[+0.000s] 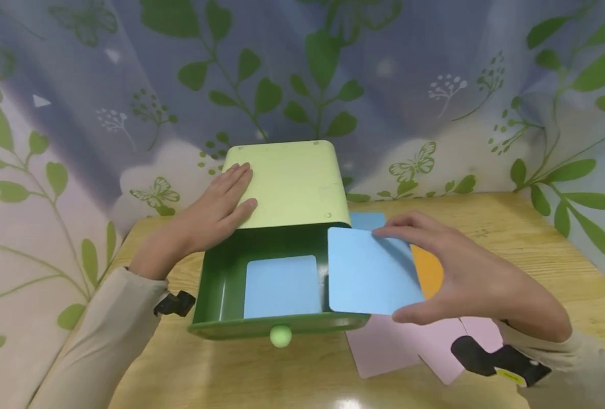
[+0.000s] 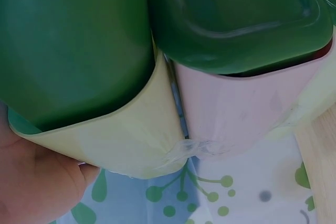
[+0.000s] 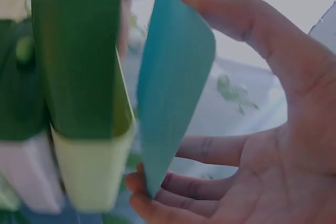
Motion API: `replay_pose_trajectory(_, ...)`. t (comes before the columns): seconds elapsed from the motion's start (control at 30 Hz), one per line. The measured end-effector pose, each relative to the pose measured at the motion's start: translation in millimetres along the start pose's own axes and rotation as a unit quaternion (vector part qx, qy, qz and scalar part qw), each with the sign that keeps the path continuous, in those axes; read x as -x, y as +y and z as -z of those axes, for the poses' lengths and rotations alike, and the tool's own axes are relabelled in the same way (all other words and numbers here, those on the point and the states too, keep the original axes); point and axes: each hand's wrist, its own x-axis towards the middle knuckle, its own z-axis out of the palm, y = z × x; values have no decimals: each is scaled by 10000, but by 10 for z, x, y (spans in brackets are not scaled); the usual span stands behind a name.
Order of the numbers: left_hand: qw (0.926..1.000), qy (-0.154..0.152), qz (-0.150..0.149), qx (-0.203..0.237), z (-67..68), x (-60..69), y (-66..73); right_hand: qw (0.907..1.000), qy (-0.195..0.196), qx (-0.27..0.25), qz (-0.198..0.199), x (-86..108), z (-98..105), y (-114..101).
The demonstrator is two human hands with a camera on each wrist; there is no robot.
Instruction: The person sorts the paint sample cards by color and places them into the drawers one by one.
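Head view: a blue card (image 1: 371,272), probably light, fairly stiff but creasable, is at the drawer's (image 1: 220,328) right side; its edges suit gripping. The right hand (image 1: 460,272) pinches it there; the left hand (image 1: 217,204) lies straight-fingered on the casing (image 1: 297,187) behind the drawer.

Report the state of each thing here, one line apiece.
Drawer: pulled out of the pale green casing
Left hand: resting on that casing's top
Held blue card: raised off the table
Right hand: gripping that card
Blue card inside: lying in the drawer
Far blue card: partly hidden
Orange piece: partly hidden
Pink cards: lying on the table
Pink casing: drawer state unclear
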Motion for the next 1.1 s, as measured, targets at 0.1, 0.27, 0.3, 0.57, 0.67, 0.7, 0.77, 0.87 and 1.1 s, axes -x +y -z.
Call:
replay_pose_trajectory(0.1, 10000, 14, -41, 2, 0, -16, -4, 9998, -74, -141, 103, -107, -104, -105)
replay_pose_trajectory(0.27, 10000, -55, 11, 28, -16, -19, -6, 9992, -182, -283, -218, -246, -239, -238)
replay_pose_trajectory(0.3, 10000, -61, 21, 37, -21, -18, -8, 9991, -163, -266, -275, -263, -252, -257)
replay_pose_trajectory(0.57, 9999, -72, 57, 67, -36, -20, -6, 9995, 39, -289, 110, -414, -398, -297)
replay_pose_trajectory(0.67, 9999, -49, 61, 64, -47, -15, -14, 9986, -26, -276, 444, -491, -497, -306)
replay_pose_trajectory(0.7, 10000, -26, 44, 58, -48, -16, -15, 9978, -42, -291, 590, -514, -514, -303)
replay_pose_trajectory(0.77, 10000, 7, 15, 47, -46, -15, -16, 9961, 14, -321, 817, -542, -525, -281)
replay_pose_trajectory(0.87, 10000, 42, -3, 57, -39, -13, -15, 9949, 306, -502, 818, -528, -463, -212)
replay_pose_trajectory(1.1, 10000, 71, 3, 66, -8, 2, -3, 9785, 912, -1313, -1304, -534, -107, 182)
